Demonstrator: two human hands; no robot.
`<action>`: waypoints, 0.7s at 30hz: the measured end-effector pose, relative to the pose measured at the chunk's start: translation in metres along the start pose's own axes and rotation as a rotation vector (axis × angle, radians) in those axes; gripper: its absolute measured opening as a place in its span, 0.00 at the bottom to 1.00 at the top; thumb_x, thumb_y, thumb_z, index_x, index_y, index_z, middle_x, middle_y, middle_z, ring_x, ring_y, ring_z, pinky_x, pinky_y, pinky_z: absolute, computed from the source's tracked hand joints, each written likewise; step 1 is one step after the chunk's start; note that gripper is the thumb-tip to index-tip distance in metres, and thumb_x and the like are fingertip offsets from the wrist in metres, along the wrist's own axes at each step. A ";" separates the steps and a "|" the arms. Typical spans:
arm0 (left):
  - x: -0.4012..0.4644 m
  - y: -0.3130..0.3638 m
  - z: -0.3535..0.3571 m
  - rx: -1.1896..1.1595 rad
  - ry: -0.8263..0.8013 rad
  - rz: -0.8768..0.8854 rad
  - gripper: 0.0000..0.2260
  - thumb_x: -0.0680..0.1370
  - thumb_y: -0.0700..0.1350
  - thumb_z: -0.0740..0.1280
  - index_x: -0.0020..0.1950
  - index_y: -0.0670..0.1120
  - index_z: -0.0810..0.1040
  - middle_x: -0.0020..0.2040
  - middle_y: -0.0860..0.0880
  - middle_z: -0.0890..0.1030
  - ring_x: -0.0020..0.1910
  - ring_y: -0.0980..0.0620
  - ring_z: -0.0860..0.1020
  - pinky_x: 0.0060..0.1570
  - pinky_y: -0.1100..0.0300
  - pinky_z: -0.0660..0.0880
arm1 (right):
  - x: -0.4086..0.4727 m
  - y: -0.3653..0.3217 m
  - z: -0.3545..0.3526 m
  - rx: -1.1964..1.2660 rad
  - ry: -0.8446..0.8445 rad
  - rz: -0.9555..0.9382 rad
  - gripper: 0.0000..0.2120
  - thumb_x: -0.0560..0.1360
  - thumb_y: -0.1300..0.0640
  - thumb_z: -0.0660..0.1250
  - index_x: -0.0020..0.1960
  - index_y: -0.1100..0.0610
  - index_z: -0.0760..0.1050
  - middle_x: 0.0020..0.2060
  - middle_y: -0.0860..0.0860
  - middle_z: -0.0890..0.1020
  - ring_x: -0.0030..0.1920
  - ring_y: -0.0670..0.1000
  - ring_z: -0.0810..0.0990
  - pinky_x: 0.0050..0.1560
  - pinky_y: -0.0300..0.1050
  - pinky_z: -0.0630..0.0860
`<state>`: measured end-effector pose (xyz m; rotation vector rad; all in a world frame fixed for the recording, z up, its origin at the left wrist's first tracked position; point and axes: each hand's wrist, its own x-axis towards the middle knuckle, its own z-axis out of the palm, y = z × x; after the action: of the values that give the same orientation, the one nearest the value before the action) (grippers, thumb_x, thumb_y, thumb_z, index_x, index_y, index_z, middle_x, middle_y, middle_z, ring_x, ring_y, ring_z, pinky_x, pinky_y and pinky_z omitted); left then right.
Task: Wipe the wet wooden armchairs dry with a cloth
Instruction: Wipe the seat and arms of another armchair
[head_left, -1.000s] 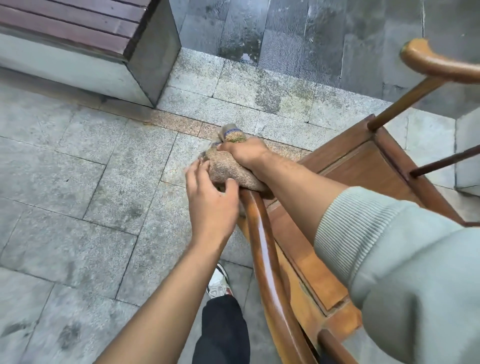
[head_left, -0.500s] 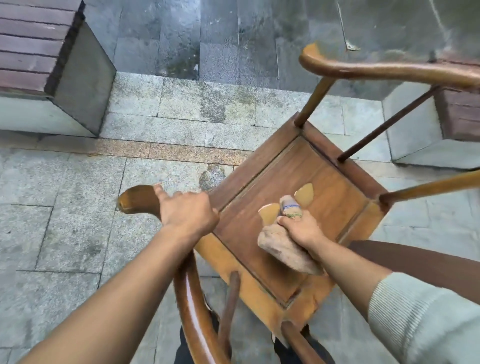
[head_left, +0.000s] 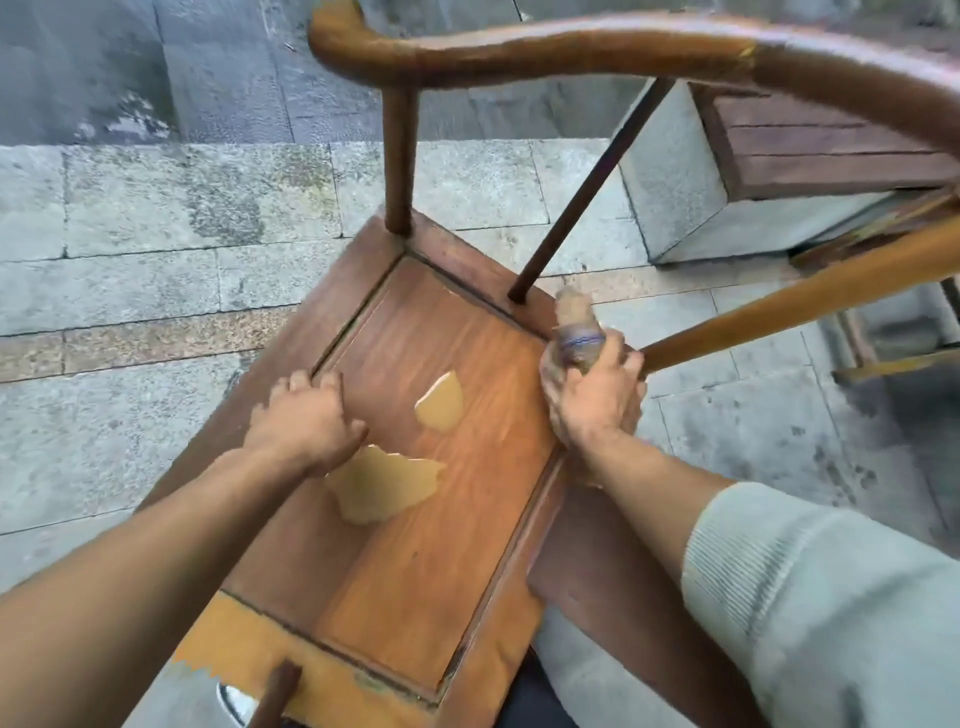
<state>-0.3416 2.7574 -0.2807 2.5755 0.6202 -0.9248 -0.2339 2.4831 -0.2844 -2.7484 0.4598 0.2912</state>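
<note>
Right hand (head_left: 592, 400) gripped the bunched cloth (head_left: 574, 332) at the right edge of the armchair (head_left: 441, 519) seat by a slanted rail, left hand (head_left: 306, 421) rested fingers-down on the seat's left side, apparently steadying it; seat-wiping step underway, next move likely needed a cloth sweep across the panel.

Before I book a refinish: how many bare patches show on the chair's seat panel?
2. A small patch lies near the panel's middle; a larger patch lies nearer the person, beside the left hand, whose wrist may hide its edge.
</note>
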 end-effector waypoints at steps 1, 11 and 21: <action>0.006 0.000 0.002 0.007 0.008 -0.004 0.31 0.76 0.58 0.64 0.75 0.48 0.61 0.73 0.39 0.63 0.74 0.38 0.60 0.67 0.38 0.66 | 0.013 0.001 -0.006 -0.040 0.024 0.009 0.25 0.76 0.44 0.66 0.69 0.45 0.61 0.62 0.57 0.66 0.60 0.65 0.70 0.58 0.61 0.72; 0.098 -0.049 0.016 0.030 -0.008 -0.056 0.38 0.78 0.56 0.66 0.80 0.58 0.46 0.79 0.34 0.46 0.76 0.31 0.52 0.69 0.34 0.62 | 0.030 0.047 0.057 -0.175 -0.008 0.196 0.37 0.75 0.50 0.68 0.76 0.40 0.50 0.67 0.57 0.60 0.61 0.68 0.68 0.58 0.66 0.71; 0.100 -0.057 0.002 0.032 -0.028 0.045 0.40 0.75 0.51 0.70 0.80 0.53 0.49 0.71 0.31 0.60 0.68 0.31 0.67 0.64 0.44 0.71 | -0.002 0.034 0.060 -0.230 -0.159 0.141 0.29 0.74 0.52 0.69 0.70 0.48 0.60 0.63 0.58 0.58 0.56 0.66 0.71 0.56 0.54 0.73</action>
<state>-0.3021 2.8337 -0.3577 2.5885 0.5417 -0.9622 -0.2561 2.4749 -0.3489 -2.8867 0.6120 0.6298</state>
